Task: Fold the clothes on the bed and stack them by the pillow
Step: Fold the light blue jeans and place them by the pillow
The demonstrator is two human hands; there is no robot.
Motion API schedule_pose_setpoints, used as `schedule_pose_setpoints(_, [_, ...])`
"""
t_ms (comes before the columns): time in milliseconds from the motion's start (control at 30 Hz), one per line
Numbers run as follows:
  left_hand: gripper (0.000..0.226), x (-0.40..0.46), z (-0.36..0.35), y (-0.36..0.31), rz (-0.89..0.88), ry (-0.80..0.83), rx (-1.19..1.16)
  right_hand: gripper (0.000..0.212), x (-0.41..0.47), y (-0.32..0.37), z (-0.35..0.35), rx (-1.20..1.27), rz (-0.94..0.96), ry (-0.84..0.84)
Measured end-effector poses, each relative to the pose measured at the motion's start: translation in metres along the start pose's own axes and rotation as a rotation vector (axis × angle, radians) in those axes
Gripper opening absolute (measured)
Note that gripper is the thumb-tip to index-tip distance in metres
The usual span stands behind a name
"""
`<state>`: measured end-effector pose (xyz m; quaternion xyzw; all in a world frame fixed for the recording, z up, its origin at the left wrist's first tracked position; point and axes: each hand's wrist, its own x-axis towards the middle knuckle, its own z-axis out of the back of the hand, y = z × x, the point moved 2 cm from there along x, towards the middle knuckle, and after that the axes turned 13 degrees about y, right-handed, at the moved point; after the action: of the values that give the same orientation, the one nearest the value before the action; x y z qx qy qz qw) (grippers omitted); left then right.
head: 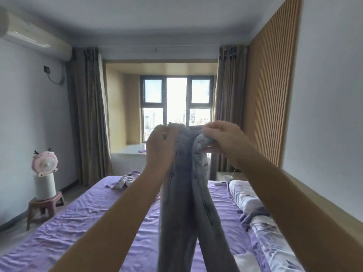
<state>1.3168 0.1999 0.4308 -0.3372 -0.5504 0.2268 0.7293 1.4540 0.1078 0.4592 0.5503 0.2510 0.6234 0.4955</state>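
A pair of grey trousers hangs in the air in front of me, its two legs dropping down over the purple bed. My left hand grips the waistband on the left side. My right hand pinches the waistband on the right side. A crumpled light garment lies at the far end of the bed. A long floral pillow runs along the bed's right side.
A pink fan on a white cylinder stands on a small stool left of the bed. A bedside table is at the far right. Curtains frame the window ahead. A wooden slatted wall panel is to the right.
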Motion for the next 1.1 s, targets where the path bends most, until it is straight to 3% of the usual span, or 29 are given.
schedule_pose_setpoints(100, [0.019,-0.004,-0.016,0.004,-0.018,0.057,-0.041,0.031,0.006,-0.006,-0.007,-0.284,-0.015,0.212])
schedule_pose_setpoints(167, [0.016,0.000,-0.016,0.012,0.004,0.084,-0.086,0.034,0.009,-0.011,-0.004,-0.424,0.004,0.266])
schedule_pose_setpoints(267, [0.015,0.003,-0.019,0.023,0.029,0.178,-0.142,0.018,0.017,-0.018,-0.001,-0.588,0.081,0.117])
schedule_pose_setpoints(467, [0.038,0.016,-0.015,0.029,0.142,0.300,-0.372,0.015,0.037,-0.034,-0.012,-0.833,0.165,-0.134])
schedule_pose_setpoints(533, [0.028,0.020,-0.010,0.031,0.070,0.409,-0.312,0.015,0.044,-0.039,-0.013,-0.854,0.232,-0.180])
schedule_pose_setpoints(600, [0.017,0.022,-0.003,0.036,0.001,0.450,-0.246,0.021,0.049,-0.043,-0.010,-0.875,0.290,-0.207])
schedule_pose_setpoints(667, [0.012,0.024,0.005,0.046,-0.005,0.443,-0.261,0.042,0.050,-0.052,-0.002,-0.914,0.223,-0.199])
schedule_pose_setpoints(733, [0.009,0.028,0.015,0.057,0.024,0.423,-0.297,0.058,0.042,-0.068,0.012,-0.780,0.066,-0.148])
schedule_pose_setpoints(800, [0.008,0.032,0.026,0.067,0.057,0.425,-0.370,0.069,0.024,-0.090,0.021,-0.433,-0.093,-0.038])
schedule_pose_setpoints(933, [0.009,0.038,0.042,0.078,0.077,0.468,-0.499,0.063,0.002,-0.125,-0.006,0.179,-0.174,0.200])
schedule_pose_setpoints(1100, [0.006,0.047,0.062,0.089,0.067,0.430,-0.355,0.050,0.020,-0.122,-0.047,0.207,-0.075,-0.019])
